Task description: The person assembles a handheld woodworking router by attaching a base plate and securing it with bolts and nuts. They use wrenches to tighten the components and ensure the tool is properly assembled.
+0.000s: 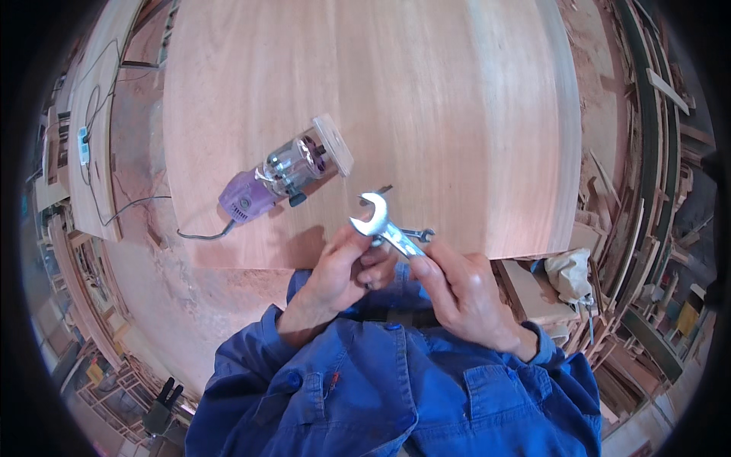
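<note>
A shiny open-end wrench (399, 238) is held by its shank in my right hand (474, 298), thumb on top. Its open jaw points up and left, toward my left hand (335, 273). My left fingers are curled and closed around the jaw end, partly hidden behind it. Behind the shank shows the end of a second, smaller wrench (426, 234); the rest of it is hidden. Just beyond the jaw is a small dark thin piece (387, 189), too small to name surely. A purple trim router (251, 195) with a clear base lies on its side left of my hands.
A large wooden panel (426, 99) spreads in front of me, its near edge by my waist. The router's black cord (199, 236) runs off leftward to a board with a power strip (84, 145). Wood offcuts line both sides; a crumpled pale bag (569, 276) sits at right.
</note>
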Demonstrator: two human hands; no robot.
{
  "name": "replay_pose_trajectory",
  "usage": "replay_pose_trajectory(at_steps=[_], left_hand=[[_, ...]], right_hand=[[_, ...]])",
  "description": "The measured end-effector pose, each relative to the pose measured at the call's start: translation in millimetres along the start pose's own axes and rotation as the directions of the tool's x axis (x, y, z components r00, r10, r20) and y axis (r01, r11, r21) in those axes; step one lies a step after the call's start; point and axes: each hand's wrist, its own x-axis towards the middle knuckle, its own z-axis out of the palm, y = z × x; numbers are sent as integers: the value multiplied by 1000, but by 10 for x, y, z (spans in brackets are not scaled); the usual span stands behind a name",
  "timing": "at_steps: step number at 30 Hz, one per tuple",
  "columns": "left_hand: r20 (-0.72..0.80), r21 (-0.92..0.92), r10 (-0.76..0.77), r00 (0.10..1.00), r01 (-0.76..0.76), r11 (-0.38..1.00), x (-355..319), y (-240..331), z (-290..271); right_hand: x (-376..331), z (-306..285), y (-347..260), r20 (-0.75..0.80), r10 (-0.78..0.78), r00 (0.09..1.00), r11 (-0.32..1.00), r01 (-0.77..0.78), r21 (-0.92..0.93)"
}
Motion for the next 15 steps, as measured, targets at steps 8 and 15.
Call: replay_pose_trajectory(at_steps=[8,15], left_hand=[[68,-74,-1,998,6,997,-32,80,64],[-22,-117,-9,1000,7,993,-24,29,170]], right_hand=[[7,-32,-86,-256,-344,904,939,321,-126],[-18,84,29,47,-52,998,993,47,110]])
